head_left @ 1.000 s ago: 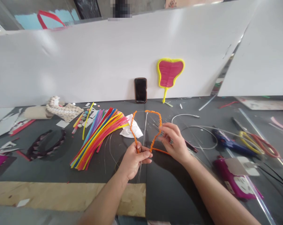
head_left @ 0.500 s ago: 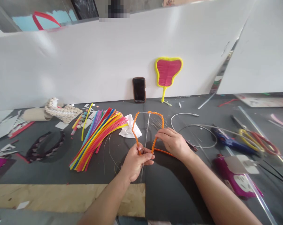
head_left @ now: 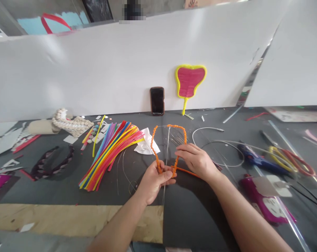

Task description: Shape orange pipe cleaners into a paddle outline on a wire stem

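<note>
My left hand (head_left: 155, 182) is closed on the bottom of an orange pipe-cleaner loop (head_left: 156, 148) wound on a thin wire frame, holding it upright over the dark table (head_left: 69, 185). A straight wire (head_left: 167, 147) runs up the loop's middle. My right hand (head_left: 197, 160) pinches the loop's right side between thumb and fingers. An orange pipe-cleaner tail (head_left: 186, 171) trails right beneath that hand. Thin bare wires fan out behind the loop.
A bundle of coloured pipe cleaners (head_left: 111, 150) lies left of the loop beside white paper (head_left: 147, 143). A phone (head_left: 157, 100) and pink fan (head_left: 190, 82) lean on the white board. A blue glue gun (head_left: 255, 159), pink tool (head_left: 263, 203), scissors (head_left: 287, 157) and wire loops (head_left: 216, 143) lie right.
My right hand slid down the loop's right side toward the bottom. The loop and my left hand shifted slightly right.
</note>
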Tool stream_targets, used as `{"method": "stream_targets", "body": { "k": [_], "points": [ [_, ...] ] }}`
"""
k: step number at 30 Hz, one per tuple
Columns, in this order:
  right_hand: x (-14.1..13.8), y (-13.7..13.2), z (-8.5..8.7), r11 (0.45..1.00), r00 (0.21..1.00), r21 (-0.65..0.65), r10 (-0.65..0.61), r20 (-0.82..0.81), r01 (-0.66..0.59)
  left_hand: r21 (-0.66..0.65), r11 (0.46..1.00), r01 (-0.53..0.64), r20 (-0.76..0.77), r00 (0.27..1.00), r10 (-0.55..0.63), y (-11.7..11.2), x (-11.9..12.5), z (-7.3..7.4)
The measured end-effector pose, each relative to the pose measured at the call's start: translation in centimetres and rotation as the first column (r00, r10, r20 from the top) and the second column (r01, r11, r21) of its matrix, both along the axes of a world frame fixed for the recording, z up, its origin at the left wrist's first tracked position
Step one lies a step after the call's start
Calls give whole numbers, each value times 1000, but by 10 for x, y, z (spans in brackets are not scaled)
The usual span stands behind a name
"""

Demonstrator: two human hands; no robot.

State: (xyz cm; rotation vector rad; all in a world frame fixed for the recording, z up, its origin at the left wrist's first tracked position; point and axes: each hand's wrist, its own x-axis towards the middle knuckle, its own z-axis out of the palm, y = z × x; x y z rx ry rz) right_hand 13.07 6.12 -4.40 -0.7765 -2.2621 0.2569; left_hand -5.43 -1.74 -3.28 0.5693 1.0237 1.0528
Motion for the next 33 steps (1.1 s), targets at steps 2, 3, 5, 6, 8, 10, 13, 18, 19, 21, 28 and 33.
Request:
{"method": "stream_targets", "body": {
  "k": [2,3,5,6,8,10,13,18,19,21,28,33],
  "points": [
    [3,0,1,1000,1000,-18,11,-5,-11,40,999,-24,-9,1000,25,2,-2,0],
    [4,-1,2,999,1000,-34,15,-4,-15,52,998,-39,-24,999,41,3,-4,0],
    [7,-2,6,996,1000,-91,2,-9,-3,54,997,-56,-66,996,59,5,-6,-1],
    [8,-3,8,992,999,-127,-24,-33,20,50,997,-58,-86,994,62,5,-7,-2],
    [13,-1,11,968,971,-222,-161,-177,120,45,997,-58,-106,992,63,6,-8,-2],
    [17,2,12,897,822,-386,-378,-425,213,47,997,-61,-97,993,65,6,-7,-1],
    [17,6,11,722,541,-691,-570,-619,-30,52,998,-22,-54,998,25,4,-4,2],
    [-11,-4,3,269,638,-801,-493,-591,-534,50,992,113,7,994,-114,-3,2,6],
    [-18,-8,2,197,657,-794,-469,-591,-574,44,989,142,8,990,-142,-4,3,6],
    [-29,-14,0,91,664,-763,-433,-609,-640,32,979,201,8,979,-202,-7,5,5],
    [-36,-18,2,7,610,-675,-421,-671,-738,-13,945,327,21,945,-327,-12,11,1],
    [-34,-19,3,-40,659,-690,-338,-671,-723,-8,950,311,-4,950,-311,-12,11,-1]
  ]
}}
